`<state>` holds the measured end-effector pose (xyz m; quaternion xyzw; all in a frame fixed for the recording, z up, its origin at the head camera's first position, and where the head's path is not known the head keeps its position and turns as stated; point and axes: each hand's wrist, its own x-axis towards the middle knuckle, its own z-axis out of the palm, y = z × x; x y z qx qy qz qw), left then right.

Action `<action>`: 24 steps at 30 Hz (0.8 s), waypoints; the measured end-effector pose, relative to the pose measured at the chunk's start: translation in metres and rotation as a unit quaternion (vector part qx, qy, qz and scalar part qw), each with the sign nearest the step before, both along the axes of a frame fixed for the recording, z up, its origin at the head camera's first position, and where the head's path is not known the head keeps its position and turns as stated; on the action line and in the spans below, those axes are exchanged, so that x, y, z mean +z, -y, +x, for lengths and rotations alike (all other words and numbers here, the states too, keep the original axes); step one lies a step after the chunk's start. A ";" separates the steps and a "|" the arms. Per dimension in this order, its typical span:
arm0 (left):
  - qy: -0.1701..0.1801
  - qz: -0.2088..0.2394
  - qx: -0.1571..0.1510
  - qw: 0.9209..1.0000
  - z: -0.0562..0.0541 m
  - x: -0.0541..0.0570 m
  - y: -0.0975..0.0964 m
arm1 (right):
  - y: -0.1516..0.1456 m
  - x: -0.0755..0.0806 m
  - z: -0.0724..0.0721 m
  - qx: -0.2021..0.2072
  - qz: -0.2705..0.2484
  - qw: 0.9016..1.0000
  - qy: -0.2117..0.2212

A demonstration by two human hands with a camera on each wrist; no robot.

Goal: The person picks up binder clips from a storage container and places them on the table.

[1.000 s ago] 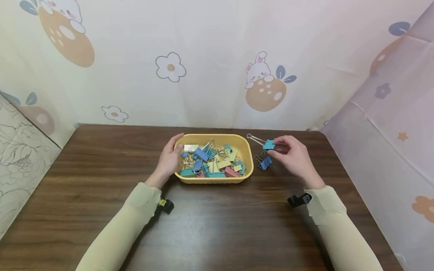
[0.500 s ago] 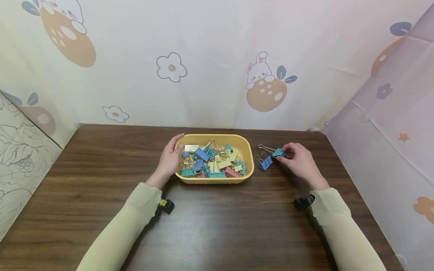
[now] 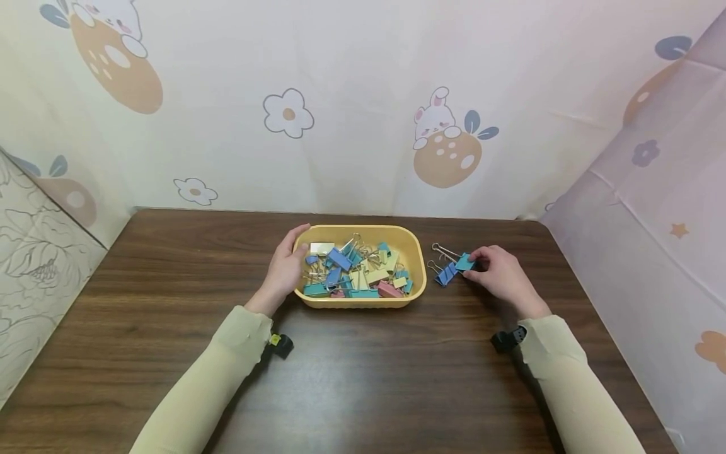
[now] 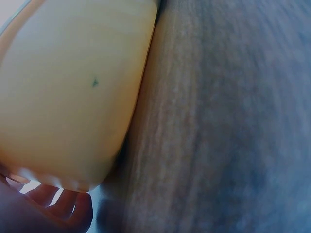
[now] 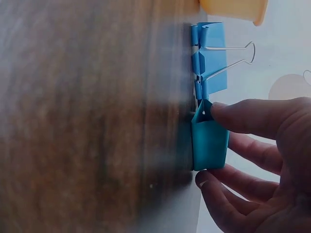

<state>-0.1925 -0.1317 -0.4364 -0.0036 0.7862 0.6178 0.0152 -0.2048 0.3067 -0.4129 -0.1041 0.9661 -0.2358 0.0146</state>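
Observation:
At the left end of a yellow plastic basket [image 3: 363,303], my left hand [image 3: 285,265] grips the rim, thumb over the edge and fingers along the outside. The basket's outer wall [image 4: 77,97] fills much of the left wrist view. My right hand [image 3: 500,274] pinches a teal binder clip [image 5: 210,145] between thumb and fingers, right at the tabletop. Beside that clip a blue binder clip [image 5: 214,58] lies on the table, its wire handle sticking out. In the right wrist view the two clips sit end to end, edges close together.
Inside the basket lies a heap of binder clips [image 3: 375,276] in yellow, blue, teal and pink. Dark wood table [image 3: 363,378] stretches in front. Behind it hangs a printed curtain [image 3: 351,157]. Small black cameras [image 3: 507,339] sit at both wrists.
My right hand has moved right and toward me, bringing the teal binder clip down to the table beside the blue one and turning it slightly. The left hand stays on the basket.

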 end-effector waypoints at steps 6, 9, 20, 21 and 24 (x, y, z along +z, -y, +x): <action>0.002 0.003 0.000 1.000 0.001 0.003 0.000 | 0.000 0.006 0.001 0.002 0.001 1.000 0.004; 0.002 0.005 0.000 1.000 0.001 0.003 0.000 | 0.002 0.012 0.002 -0.002 -0.004 1.000 -0.016; 0.002 0.004 0.003 1.000 0.000 0.001 -0.001 | 0.043 0.036 0.009 0.002 -0.100 0.986 -0.133; 0.001 0.004 0.002 1.000 -0.001 0.001 -0.001 | 0.049 0.038 0.011 0.005 -0.109 0.984 -0.138; 0.002 0.004 0.001 1.000 -0.001 0.001 0.000 | 0.064 0.041 0.013 0.022 -0.134 0.979 -0.151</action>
